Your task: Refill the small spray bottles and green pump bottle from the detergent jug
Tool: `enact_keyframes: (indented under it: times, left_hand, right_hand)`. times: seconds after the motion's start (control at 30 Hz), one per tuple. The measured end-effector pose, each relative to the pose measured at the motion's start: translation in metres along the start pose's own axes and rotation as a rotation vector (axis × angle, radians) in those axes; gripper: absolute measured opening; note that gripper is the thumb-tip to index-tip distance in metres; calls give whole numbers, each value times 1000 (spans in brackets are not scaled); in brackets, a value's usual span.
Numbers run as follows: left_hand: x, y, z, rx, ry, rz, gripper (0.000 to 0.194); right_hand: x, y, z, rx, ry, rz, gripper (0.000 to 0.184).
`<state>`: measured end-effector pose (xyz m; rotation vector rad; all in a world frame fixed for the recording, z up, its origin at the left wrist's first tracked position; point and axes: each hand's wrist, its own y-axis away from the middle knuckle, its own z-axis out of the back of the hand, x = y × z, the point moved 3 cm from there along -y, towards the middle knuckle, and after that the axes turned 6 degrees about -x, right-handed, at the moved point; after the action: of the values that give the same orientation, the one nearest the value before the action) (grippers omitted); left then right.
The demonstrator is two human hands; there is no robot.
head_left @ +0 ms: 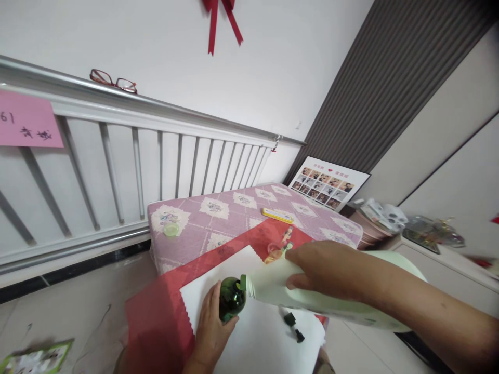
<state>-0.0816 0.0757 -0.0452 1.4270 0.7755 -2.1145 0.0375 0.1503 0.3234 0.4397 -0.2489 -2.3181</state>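
My left hand [212, 327] is wrapped round a small, glossy dark green bottle [230, 302], low over a white sheet [255, 337]. A large pale green bottle [273, 283] lies tilted almost flat in the air, and my right hand [317, 265] grips it from above. Its ribbed neck meets the mouth of the dark green bottle; whether liquid flows between them I cannot tell. Two small dark green or black cap-like parts [290, 319] lie on the sheet below the large bottle. My right forearm covers part of the large bottle.
Red cloth [156, 311] lies under the sheet and over a purple patterned mattress [187, 208]. On the mattress are a light green cap [171, 229] and a yellow-edged case [277, 215]. Small colourful items [275, 254] sit beyond the bottle. A white radiator [175, 166] lines the wall.
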Motion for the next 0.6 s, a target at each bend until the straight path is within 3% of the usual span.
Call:
enact_keyframes:
  times: [0.17, 0.6]
  left_hand:
    - [1, -1, 0, 40, -22, 12, 85]
    - [4, -1, -1, 11, -23, -12, 85]
  right_hand:
    - [-1, -1, 0, -25, 9, 14, 28]
    - [1, -1, 1, -31, -6, 23, 26]
